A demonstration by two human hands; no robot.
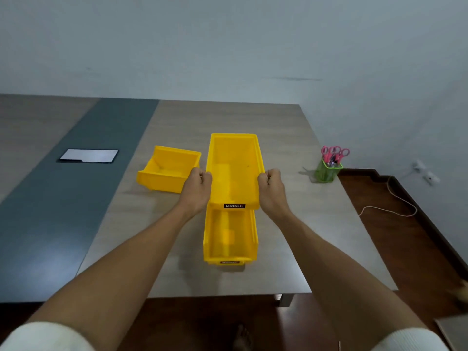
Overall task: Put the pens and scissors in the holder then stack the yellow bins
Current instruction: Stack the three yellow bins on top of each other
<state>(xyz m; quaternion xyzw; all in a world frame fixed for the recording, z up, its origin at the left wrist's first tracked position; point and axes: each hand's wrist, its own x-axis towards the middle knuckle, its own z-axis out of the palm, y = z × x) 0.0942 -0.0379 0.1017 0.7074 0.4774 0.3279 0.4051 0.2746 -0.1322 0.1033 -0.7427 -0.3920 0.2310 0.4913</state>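
Observation:
A long yellow bin (pixel 234 158) is held above the table, my left hand (pixel 196 191) gripping its left rim and my right hand (pixel 272 191) gripping its right rim. Its near end overlaps the far end of a second yellow bin (pixel 229 239) that rests on the table close to me. A third, shorter yellow bin (pixel 168 168) sits to the left, turned at an angle. At the right table edge stands a green mesh holder (pixel 326 171) with pink-handled scissors (pixel 334 152) and pens sticking out of it.
The wooden table (pixel 291 224) has a dark grey strip on its left with a white tablet-like slab (pixel 88 155) lying on it. A cord (pixel 390 209) trails over the brown floor to the right. A bare foot shows below the table's front edge.

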